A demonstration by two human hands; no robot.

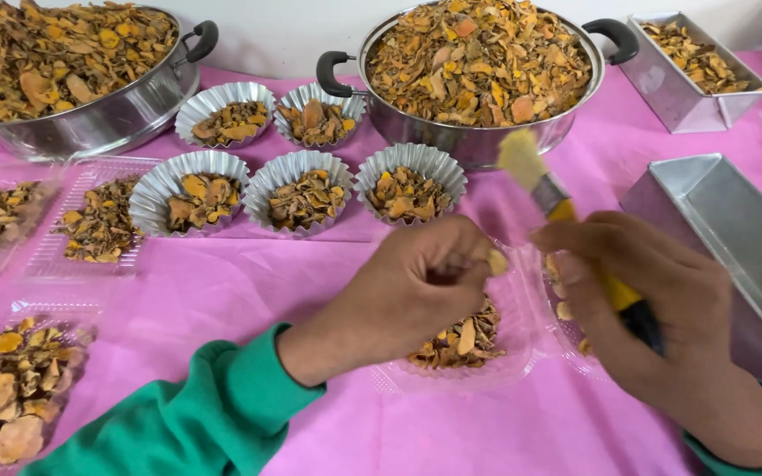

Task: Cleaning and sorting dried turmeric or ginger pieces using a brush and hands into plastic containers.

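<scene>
Pink-covered bench [222, 282]: your left hand [416, 286] pinches a dried chip [496, 261] over a clear tray [465, 353]. Your right hand [654, 304], grip wrapped tight, holds a brush [544, 189] just beside it, below the pot [478, 70].

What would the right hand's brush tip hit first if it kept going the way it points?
The right hand holds a brush with bristles angled up and away. Straight on, it would likely first meet the wall of the large steel pot of dried orange chips; depth is unclear.
</scene>
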